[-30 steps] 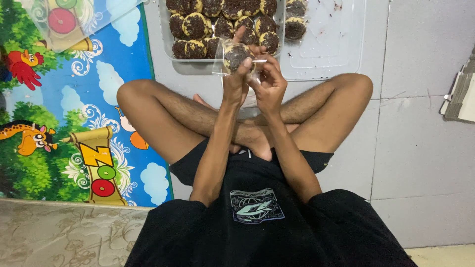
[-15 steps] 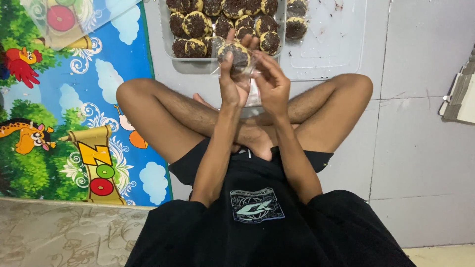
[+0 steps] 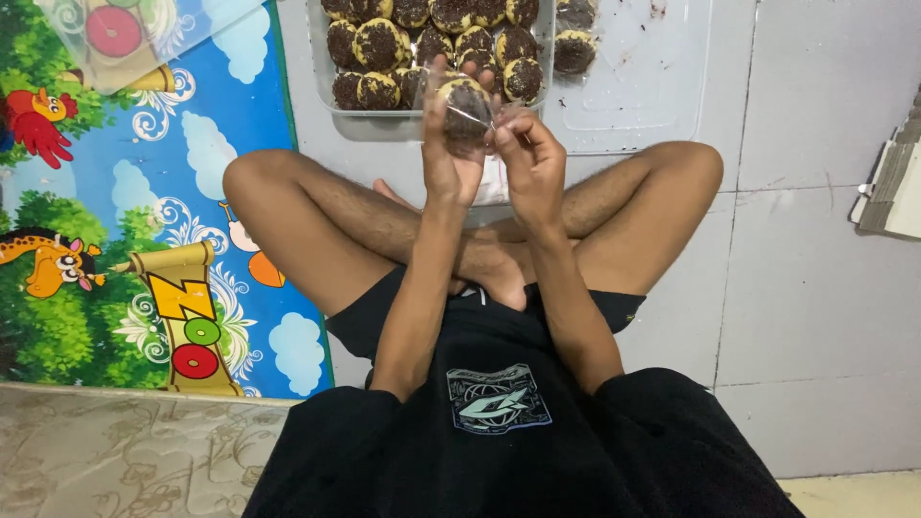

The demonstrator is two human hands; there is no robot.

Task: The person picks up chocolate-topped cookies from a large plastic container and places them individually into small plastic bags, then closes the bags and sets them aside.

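I sit cross-legged on a tiled floor and hold a round chocolate-crumb cake (image 3: 464,104) inside a small clear plastic bag. My left hand (image 3: 447,153) cups the bagged cake from the left. My right hand (image 3: 531,161) pinches the bag's edge on the right. Just beyond my hands stands a clear plastic tray (image 3: 324,69) filled with several of the same dark, crumb-topped cakes (image 3: 379,43).
A second clear tray (image 3: 652,86) lies at the right of the first, with one cake (image 3: 576,50) at its left end and crumbs. A colourful cartoon play mat (image 3: 144,211) covers the floor on the left. A stack of flat papers (image 3: 892,187) sits at the right edge.
My hands have lifted the bagged cake slightly up and away, nearer the tray, and my fingers have shifted around the bag.
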